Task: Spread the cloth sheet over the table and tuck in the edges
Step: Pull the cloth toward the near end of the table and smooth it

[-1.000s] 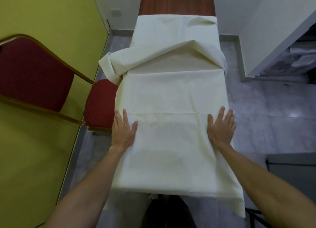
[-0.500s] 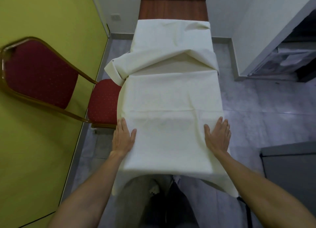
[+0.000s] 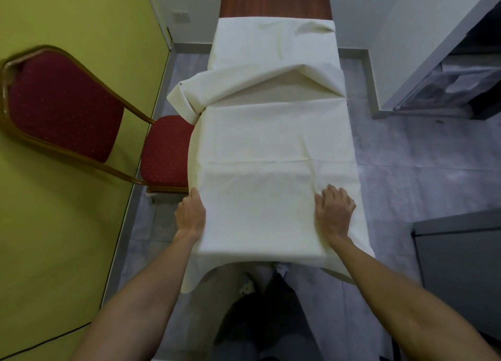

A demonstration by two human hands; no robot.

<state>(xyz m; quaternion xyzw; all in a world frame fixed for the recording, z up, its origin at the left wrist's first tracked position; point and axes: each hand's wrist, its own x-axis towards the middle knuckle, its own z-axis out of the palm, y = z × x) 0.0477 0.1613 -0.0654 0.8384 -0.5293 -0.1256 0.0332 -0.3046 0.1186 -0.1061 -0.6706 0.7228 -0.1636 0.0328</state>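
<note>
A cream cloth sheet (image 3: 271, 144) covers most of a long narrow table, whose bare brown wood (image 3: 275, 0) shows only at the far end. Halfway along, the sheet is folded back on itself in a bunched ridge (image 3: 244, 87) that hangs off the left side. My left hand (image 3: 190, 214) sits at the sheet's left edge near me, fingers curled over the side and gripping the cloth. My right hand (image 3: 334, 211) presses on the sheet near its right edge, fingers bent and bunching the fabric. The near end of the sheet droops over the table's front.
A red padded chair (image 3: 67, 108) with a gold frame stands against the yellow wall on the left, its seat (image 3: 165, 149) touching the hanging cloth. Grey tiled floor (image 3: 406, 157) lies to the right. A dark grey box (image 3: 461, 265) stands at the near right, a white cabinet (image 3: 433, 49) beyond.
Both hands slid back toward me along the sheet's edges. Their flat open fingers have curled, the left over the side edge and the right bunching the cloth.
</note>
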